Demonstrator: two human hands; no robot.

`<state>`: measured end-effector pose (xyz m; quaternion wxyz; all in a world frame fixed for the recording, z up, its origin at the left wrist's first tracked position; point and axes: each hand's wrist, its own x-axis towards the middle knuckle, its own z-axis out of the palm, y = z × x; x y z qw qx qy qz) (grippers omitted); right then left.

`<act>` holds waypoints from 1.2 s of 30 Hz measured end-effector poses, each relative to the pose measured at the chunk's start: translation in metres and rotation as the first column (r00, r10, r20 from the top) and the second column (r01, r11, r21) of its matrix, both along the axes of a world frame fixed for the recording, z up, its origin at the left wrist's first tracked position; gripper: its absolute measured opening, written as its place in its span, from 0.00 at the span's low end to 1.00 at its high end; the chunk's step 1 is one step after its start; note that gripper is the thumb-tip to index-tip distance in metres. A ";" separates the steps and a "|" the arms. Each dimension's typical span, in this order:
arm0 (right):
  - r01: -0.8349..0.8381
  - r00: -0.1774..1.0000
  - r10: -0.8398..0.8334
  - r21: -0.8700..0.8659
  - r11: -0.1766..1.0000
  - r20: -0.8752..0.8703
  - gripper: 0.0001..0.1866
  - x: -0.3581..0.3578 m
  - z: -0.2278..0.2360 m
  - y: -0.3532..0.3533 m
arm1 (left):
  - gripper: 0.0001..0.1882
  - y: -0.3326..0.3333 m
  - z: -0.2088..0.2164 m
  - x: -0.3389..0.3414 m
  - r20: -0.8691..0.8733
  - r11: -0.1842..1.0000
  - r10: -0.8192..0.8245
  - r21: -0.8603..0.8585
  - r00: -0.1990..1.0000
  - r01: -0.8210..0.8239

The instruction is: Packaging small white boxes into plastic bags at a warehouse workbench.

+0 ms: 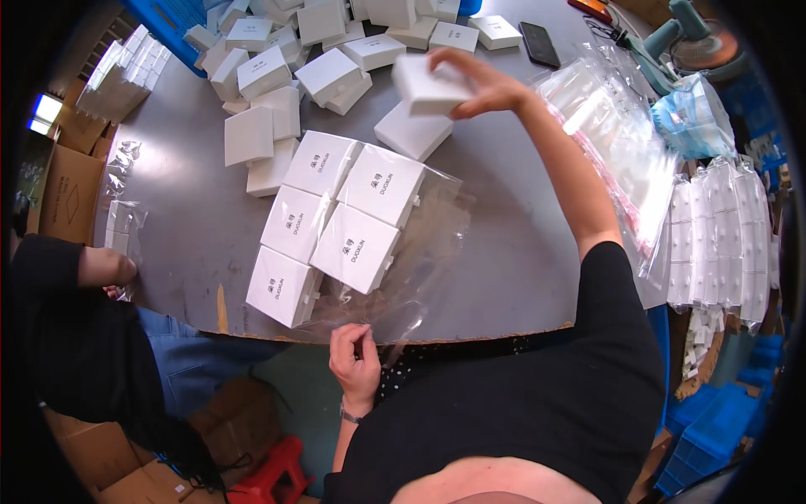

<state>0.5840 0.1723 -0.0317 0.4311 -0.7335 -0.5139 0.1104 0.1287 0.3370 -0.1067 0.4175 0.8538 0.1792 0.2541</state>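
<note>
My right hand (487, 84) grips a small white box (424, 91) between thumb and fingers, lifted above the table's far middle. Just below it another white box (411, 133) lies on the tabletop. Near the front edge, my left hand (354, 361) pinches the open end of a clear plastic bag (432, 244). Several white boxes (357, 244) with dark print lie in two rows, inside or on this bag; the film is too clear to tell for each one.
Loose white boxes (269, 71) heap up at the back beside a blue crate (172, 29). A black phone (539, 44), a stack of clear bags (613, 126) and a fan (697, 42) stand to the right. A co-worker's arm (105, 269) reaches in at left. Bagged boxes (718, 239) lie far right.
</note>
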 end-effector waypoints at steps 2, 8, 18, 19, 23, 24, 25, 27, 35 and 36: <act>-0.211 0.955 0.261 -0.293 0.933 0.142 0.39 -0.004 -0.018 0.036 | 0.07 -0.004 -0.001 -0.001 0.016 1.000 0.003 0.007 1.000 -0.003; 0.025 0.958 0.093 -0.400 0.916 0.272 0.42 -0.045 -0.014 0.013 | 0.07 -0.005 0.000 -0.004 0.061 0.998 0.004 0.055 0.998 -0.007; 0.520 0.746 -0.582 -0.264 0.812 -0.322 0.44 -0.078 -0.001 -0.069 | 0.05 -0.001 0.001 -0.006 0.090 0.994 -0.097 0.067 0.991 0.092; 0.535 0.811 -0.575 -0.262 0.803 -0.108 0.44 -0.085 -0.006 -0.066 | 0.06 0.000 0.002 -0.009 0.105 0.989 -0.102 0.116 0.989 0.090; 0.559 0.789 -0.479 -0.127 0.819 0.385 0.41 -0.124 -0.051 -0.074 | 0.11 -0.008 0.006 -0.022 0.223 0.996 -0.090 0.028 0.971 0.086; 0.530 0.805 -0.466 -0.094 0.843 0.367 0.41 -0.128 -0.049 -0.081 | 0.11 -0.009 0.011 -0.023 0.252 0.980 -0.131 0.181 0.959 0.087; 0.568 0.786 -0.506 -0.091 0.818 0.355 0.41 -0.134 -0.049 -0.087 | 0.11 -0.010 0.015 -0.023 0.262 0.968 -0.177 0.221 0.949 0.119; 0.624 0.744 -0.561 -0.079 0.777 0.362 0.41 -0.143 -0.052 -0.099 | 0.13 -0.013 0.025 -0.023 0.271 0.936 -0.257 0.309 0.928 0.169; 0.258 0.829 -0.088 0.238 0.936 -0.552 0.45 -0.231 -0.046 -0.118 | 0.27 -0.022 0.035 -0.035 -0.053 0.960 -0.107 0.253 0.993 0.117; 0.148 0.793 0.080 0.319 0.936 -0.604 0.46 -0.249 -0.051 -0.111 | 0.28 -0.024 0.031 -0.034 -0.034 0.962 -0.113 0.245 0.993 0.117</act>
